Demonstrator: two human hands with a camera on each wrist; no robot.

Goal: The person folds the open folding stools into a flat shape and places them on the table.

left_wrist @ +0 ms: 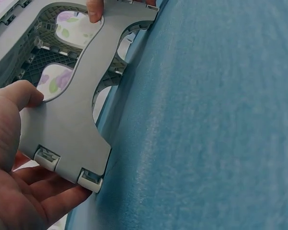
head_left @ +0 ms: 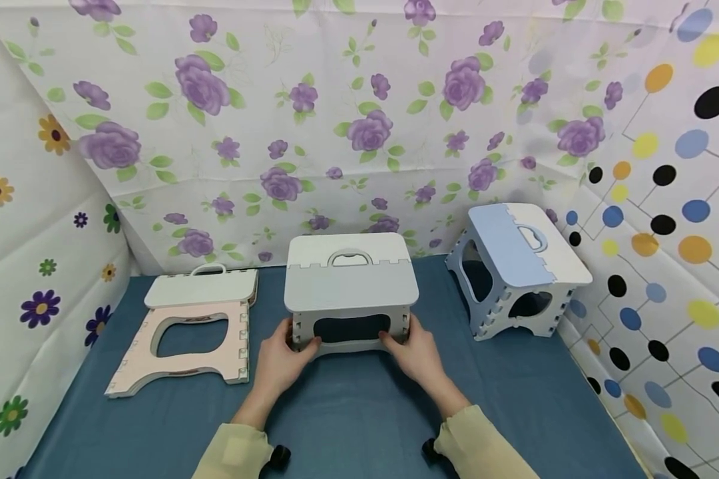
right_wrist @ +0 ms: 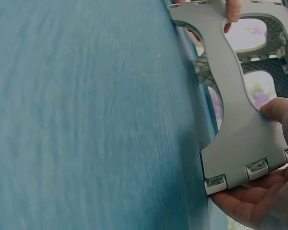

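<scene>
A grey and white folding step stool (head_left: 351,286), unfolded with its handle on top, stands in the middle at the back of the table. My left hand (head_left: 284,359) grips its left front leg panel, the thumb on the front face and the fingers behind the hinged edge. On the opposite side my right hand (head_left: 416,352) holds the right edge the same way. In the left wrist view, the thumb presses the grey panel (left_wrist: 72,120) beside its oval opening. The right wrist view shows the other thumb on the same panel (right_wrist: 237,139) by that opening.
To the left, a pink and white folding stool (head_left: 234,339) lies folded flat. A blue and white folding stool (head_left: 518,269) stands unfolded at the right. Blue cloth covers the table (head_left: 359,412). Flowered and dotted curtains (head_left: 335,133) hang close around the back and sides.
</scene>
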